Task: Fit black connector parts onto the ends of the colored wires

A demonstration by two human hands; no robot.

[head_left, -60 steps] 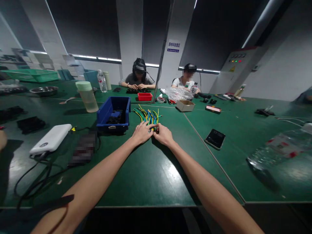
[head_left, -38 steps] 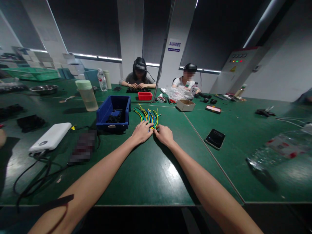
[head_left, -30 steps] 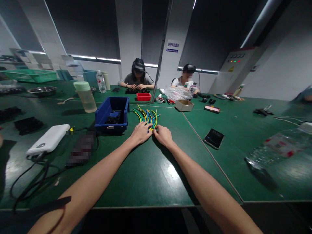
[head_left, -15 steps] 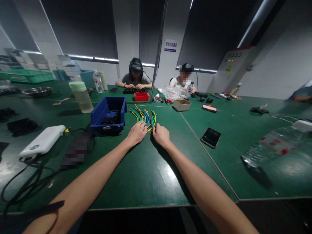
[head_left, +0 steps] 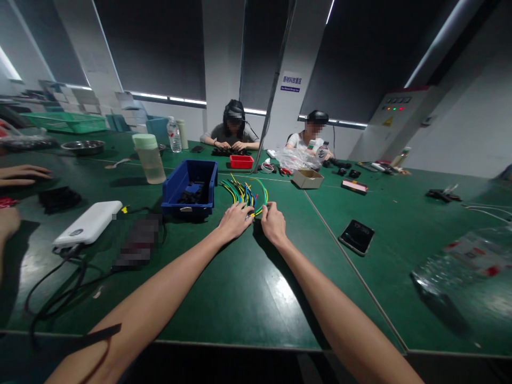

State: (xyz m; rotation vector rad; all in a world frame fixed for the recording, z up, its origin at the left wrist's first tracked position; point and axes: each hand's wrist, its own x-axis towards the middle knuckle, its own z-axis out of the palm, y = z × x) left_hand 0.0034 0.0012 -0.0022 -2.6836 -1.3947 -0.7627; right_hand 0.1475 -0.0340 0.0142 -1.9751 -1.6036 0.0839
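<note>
A bundle of short coloured wires, green, yellow, blue and a little red, lies fanned out on the green table. My left hand is closed over the near end of the bundle, its fingertips pressed on the wires. Just to the right, my right hand pinches a green wire between thumb and forefinger. That wire bows out in an arc, and its near end reaches toward my left fingertips. Left of the bundle stands a blue bin with black parts in it.
A white power bank with black cables and a lidded bottle are on the left. To the right lie a phone and a plastic bottle. A small carton and red tray are farther back. Two people sit opposite.
The view has swung left, and another person's hands now show at the left edge. My right hand has moved slightly away from my left, with the green wire standing out in an arc.
</note>
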